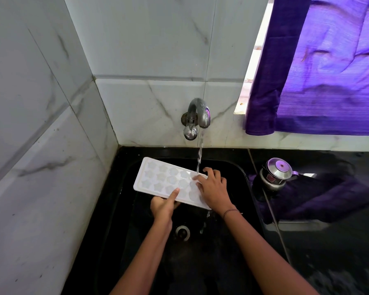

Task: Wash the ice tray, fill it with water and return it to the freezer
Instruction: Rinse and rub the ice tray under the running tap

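Two grips hold a white tray [158,179] over a black sink [240,188], cells up, its long axis slanting from far left to near right. Left grip [164,204]: clamped on the tray's near long edge, thumb on top, fingers beneath. Right grip [213,192]: fingers spread and lightly bent on the cells at the right end; it appears to press rather than clasp, as the thumb is hidden. A thread band [230,210] circles that wrist. Water [199,156] falls from the wall tap [197,112] onto the tray's right end, just beside the right fingertips, and runs off the near corner towards the drain [182,232]. Right of the sink, a steel pot [277,172] stands on the dark desk [328,262] below a purple curtain [328,71].
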